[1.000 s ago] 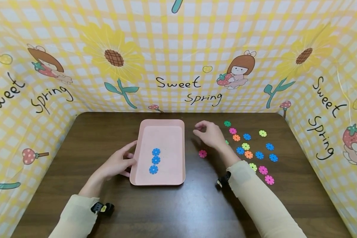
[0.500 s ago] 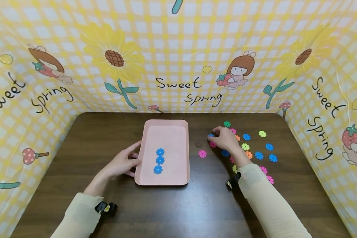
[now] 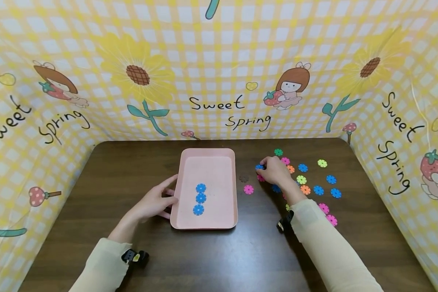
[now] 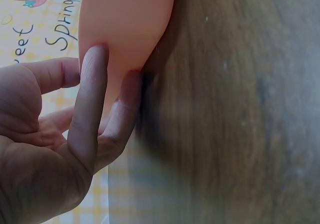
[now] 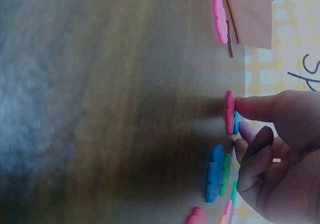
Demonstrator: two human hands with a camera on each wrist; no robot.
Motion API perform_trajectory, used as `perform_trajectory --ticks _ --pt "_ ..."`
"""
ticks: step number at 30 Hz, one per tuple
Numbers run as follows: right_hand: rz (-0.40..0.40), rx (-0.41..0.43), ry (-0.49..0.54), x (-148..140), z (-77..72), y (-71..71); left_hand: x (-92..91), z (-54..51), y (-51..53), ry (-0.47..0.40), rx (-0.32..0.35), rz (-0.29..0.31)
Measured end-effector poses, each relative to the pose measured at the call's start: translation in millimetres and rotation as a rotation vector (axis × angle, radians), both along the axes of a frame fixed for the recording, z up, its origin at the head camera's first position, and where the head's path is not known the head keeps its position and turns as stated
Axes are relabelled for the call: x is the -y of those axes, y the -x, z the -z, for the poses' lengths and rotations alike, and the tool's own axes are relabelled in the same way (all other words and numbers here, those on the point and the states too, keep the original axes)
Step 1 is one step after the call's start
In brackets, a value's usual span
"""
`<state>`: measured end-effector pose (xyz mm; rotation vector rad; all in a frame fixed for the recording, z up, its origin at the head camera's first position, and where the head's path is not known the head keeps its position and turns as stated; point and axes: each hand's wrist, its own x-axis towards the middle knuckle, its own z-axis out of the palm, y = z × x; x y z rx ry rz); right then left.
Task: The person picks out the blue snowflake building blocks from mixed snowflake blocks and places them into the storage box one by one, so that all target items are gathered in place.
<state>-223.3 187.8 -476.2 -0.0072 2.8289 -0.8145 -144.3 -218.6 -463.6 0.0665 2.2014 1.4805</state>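
In the head view, a pink tray (image 3: 220, 162) lies on the brown table, with three blue snowflake discs (image 3: 200, 198) in a column in it. My left hand (image 3: 153, 200) touches the tray's left side. The left wrist view shows its fingers (image 4: 90, 99) against the outer wall, fairly straight. My right hand (image 3: 275, 172) is low over the table right of the tray. Its thumb and a fingertip pinch the edges of a blue snowflake disc (image 3: 259, 167), which lies at table level. A pink snowflake disc (image 5: 230, 112) lies just in front of it in the right wrist view.
Several loose snowflake discs in pink, orange, green, yellow and blue (image 3: 318, 190) lie around and right of my right hand. A pink disc (image 3: 248, 189) and a brown disc (image 3: 243, 178) lie near the tray's right side. Checked cloth (image 3: 219, 61) walls the table's back and sides.
The tray has slid right with my left hand against it. My right hand has moved right, away from the brown disc, to the blue disc, where it stays over the last half second.
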Motion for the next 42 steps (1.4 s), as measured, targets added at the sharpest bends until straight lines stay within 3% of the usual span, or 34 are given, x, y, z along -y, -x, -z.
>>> perform_trajectory --ticks 10,19,26,34,42 --pt "0.008 -0.041 0.029 0 0.4 -2.6 -4.8 2.6 2.4 -0.013 0.011 0.001" --pt "0.025 -0.098 0.213 0 2.7 -6.3 -5.7 4.0 2.6 -0.012 0.011 0.003" --pt "-0.054 -0.151 0.333 11 -10.8 -8.9 -4.6 2.7 1.6 -0.015 0.01 -0.002" --pt "-0.181 -0.142 0.449 45 -28.2 -14.0 -4.2 1.2 0.9 -0.011 0.006 0.005" --pt "-0.281 -0.113 0.413 89 -28.5 -17.4 -4.8 2.7 0.7 -0.03 0.008 0.007"
